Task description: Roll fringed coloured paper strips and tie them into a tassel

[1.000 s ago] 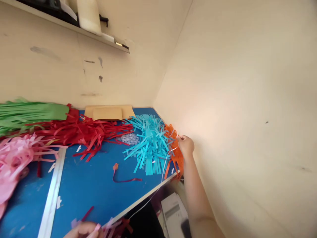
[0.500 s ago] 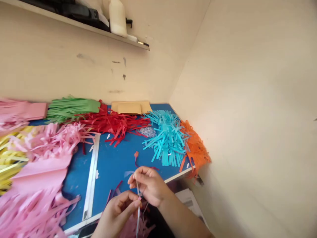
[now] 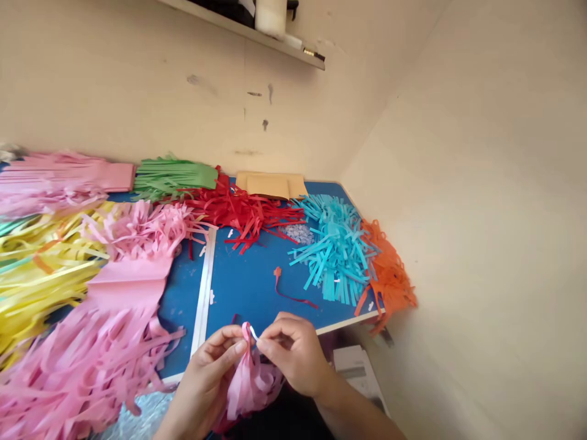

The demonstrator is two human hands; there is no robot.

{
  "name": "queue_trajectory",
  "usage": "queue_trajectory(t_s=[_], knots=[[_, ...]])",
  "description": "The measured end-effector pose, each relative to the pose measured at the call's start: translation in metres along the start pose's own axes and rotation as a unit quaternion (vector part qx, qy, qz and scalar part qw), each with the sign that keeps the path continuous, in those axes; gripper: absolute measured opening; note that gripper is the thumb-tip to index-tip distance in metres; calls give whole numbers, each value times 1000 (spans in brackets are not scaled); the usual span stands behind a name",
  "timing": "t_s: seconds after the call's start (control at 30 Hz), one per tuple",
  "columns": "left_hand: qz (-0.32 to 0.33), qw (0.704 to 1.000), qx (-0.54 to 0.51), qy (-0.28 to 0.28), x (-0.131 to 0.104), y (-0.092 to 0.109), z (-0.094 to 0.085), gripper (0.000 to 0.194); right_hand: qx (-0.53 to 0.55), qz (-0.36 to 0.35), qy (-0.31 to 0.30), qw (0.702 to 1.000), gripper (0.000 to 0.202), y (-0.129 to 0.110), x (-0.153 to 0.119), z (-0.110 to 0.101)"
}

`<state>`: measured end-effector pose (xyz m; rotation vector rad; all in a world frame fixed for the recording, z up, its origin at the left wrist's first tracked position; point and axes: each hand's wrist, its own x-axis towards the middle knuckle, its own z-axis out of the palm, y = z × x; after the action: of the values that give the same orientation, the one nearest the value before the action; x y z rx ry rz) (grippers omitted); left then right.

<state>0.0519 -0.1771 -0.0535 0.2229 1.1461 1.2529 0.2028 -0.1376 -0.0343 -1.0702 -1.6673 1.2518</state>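
Observation:
A pink paper tassel (image 3: 250, 382) hangs at the near edge of the blue table (image 3: 257, 287), held between both hands. My left hand (image 3: 208, 373) pinches its gathered top from the left. My right hand (image 3: 293, 354) pinches a thin white strip (image 3: 253, 333) at the tassel's top, its fingertips almost touching those of the left hand. The tassel's lower strands drop below the table edge.
Piles of cut paper fringe cover the table: pink (image 3: 92, 348), yellow (image 3: 41, 263), green (image 3: 172, 174), red (image 3: 243, 214), cyan (image 3: 337, 247) and orange (image 3: 389, 278). A metal ruler (image 3: 204, 290) and a small red strip (image 3: 287, 293) lie in the middle. Walls stand behind and to the right.
My right hand came back from the orange fringe to the near edge and met the left. The pink tassel now shows between both hands. The view has swung left.

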Motion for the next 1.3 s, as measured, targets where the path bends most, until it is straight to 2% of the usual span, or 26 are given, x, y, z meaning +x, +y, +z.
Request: queue_trajectory(t_s=[0.07,0.13,0.2,0.27,0.33,0.4,0.47,0.57,0.7,0.77,0.83,1.13,1.3], knots=[[-20,999,0,-32,1,-2,-4,37,-2,6,-2,1000,14,1,1,-1],[-11,999,24,-43,2,-5,-8,36,-13,11,-2,1000,15,1,0,-2],[34,995,89,-42,2,-6,-11,35,-45,11,-4,999,15,0,-1,-4],[100,977,183,-38,0,-6,-13,32,-91,1,-32,995,8,-3,-3,-6],[165,951,259,-29,-5,-6,-13,28,-126,-12,-77,989,20,-7,-5,-8],[213,933,289,-16,-9,-6,-11,26,-134,-17,-99,986,34,-8,-8,-10],[230,931,283,-6,-13,-6,-9,27,-124,-18,-80,989,32,-7,-10,-10],[193,957,215,-4,-14,-5,-7,34,-100,-20,-40,994,12,-6,-15,-12],[90,991,92,-38,-14,-3,-4,38,-61,-51,25,997,21,-11,-19,-16],[27,996,51,-71,-14,-2,-3,39,-49,-61,49,996,22,-13,-20,-17],[-6,996,27,-88,-14,-1,-2,39,-51,-58,52,996,21,-13,-19,-18],[7,996,36,-84,-12,-3,-4,39,-59,-35,20,997,22,-13,-19,-15],[35,993,75,-81,-12,-4,-4,38,-74,-27,32,996,21,-11,-17,-13]])
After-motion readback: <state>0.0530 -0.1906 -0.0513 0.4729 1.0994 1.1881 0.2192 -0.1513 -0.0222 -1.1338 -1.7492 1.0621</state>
